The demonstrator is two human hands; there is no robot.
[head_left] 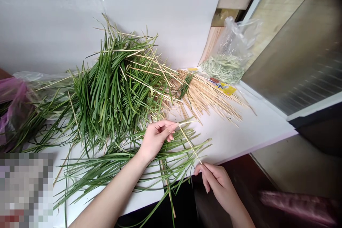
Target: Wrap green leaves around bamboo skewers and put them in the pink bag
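My left hand (158, 136) pinches the pale stem end of a garlic chive (187, 123) between thumb and fingers. Closed round the lower end of a thin bamboo skewer (190, 145) is my right hand (215, 179). The skewer's upper tip meets the chive stem beside my left fingertips; whether it goes through the stem, I cannot tell. Loose long chives (107, 165) lie on the white tabletop under my left forearm, their pale ends towards the right. Behind my left hand rises a large heap of green chives (107, 92) with several skewers strewn over and through it.
Many bamboo skewers (205, 94) are spread right of the heap. A clear plastic bag (227, 55) of pale green strips stands at the back right. White panels (160, 17) back the table. At left lies a pink bag (16, 103). The table's front edge runs beneath my right hand.
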